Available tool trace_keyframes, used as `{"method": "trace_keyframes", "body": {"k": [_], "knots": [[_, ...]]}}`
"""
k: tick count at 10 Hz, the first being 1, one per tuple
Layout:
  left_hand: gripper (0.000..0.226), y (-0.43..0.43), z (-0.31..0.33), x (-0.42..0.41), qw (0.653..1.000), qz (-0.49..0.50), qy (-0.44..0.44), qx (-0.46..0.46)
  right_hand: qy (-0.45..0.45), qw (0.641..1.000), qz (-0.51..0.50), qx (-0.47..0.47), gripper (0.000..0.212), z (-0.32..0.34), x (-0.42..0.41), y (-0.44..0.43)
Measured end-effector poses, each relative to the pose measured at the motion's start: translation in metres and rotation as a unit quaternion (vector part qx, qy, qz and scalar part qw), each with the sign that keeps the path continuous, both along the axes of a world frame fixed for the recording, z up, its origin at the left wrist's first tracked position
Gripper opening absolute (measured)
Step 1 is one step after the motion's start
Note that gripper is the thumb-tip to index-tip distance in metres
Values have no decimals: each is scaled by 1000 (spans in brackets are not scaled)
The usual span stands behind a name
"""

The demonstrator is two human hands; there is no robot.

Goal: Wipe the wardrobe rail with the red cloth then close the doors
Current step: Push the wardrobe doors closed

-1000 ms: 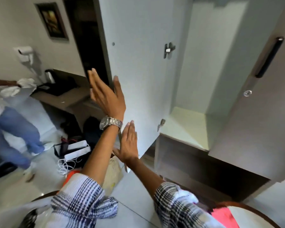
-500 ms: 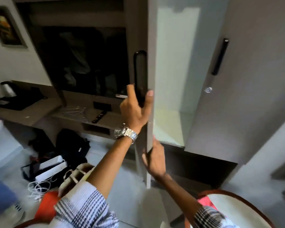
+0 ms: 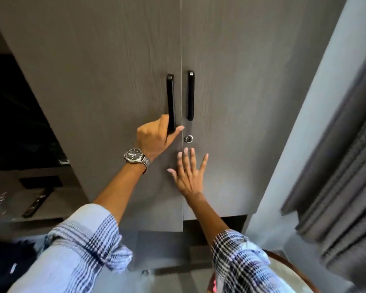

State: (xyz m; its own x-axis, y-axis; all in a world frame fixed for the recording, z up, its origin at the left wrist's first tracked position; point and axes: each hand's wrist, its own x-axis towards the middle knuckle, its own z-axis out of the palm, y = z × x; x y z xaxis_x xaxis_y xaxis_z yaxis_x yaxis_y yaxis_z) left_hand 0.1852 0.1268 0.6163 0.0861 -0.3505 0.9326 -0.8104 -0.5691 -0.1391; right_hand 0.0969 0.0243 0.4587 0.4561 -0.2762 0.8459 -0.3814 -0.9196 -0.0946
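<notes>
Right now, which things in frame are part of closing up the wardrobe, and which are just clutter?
Job:
left door
right door
left handle, held by left hand
right hand, flat on right door

Lying about:
curtain
remote on the desk
keyhole

- Left door (image 3: pixel 93 81) and right door (image 3: pixel 241 81): grey-brown with fine vertical wood grain.
- Left handle (image 3: pixel 170 98) and right handle (image 3: pixel 190 96): black.
- Lock (image 3: pixel 188 138): silver.
- Wristwatch (image 3: pixel 134 156): dark dial, silver metal band.
- Sleeves (image 3: pixel 89 248): pale blue-white with dark navy plaid.
- Curtain (image 3: pixel 336 176): dark grey.
- Wall (image 3: pixel 317 102): pale blue-grey.
</notes>
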Motion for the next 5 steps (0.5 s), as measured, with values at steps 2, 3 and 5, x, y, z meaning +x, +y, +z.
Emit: {"method": "trace_keyframes", "body": {"k": [2,3,5], "knots": [[44,-50,-9,41,995,5,-62,-81,-9,999,-15,-31,86,-18,56,-40],[44,-60,-29,54,988,15,-84,-126,-46,997,-30,-62,77,-44,69,-53],[44,-42,-6,33,998,-40,26,-37,16,997,-40,-68,75,-16,45,-37]]}}
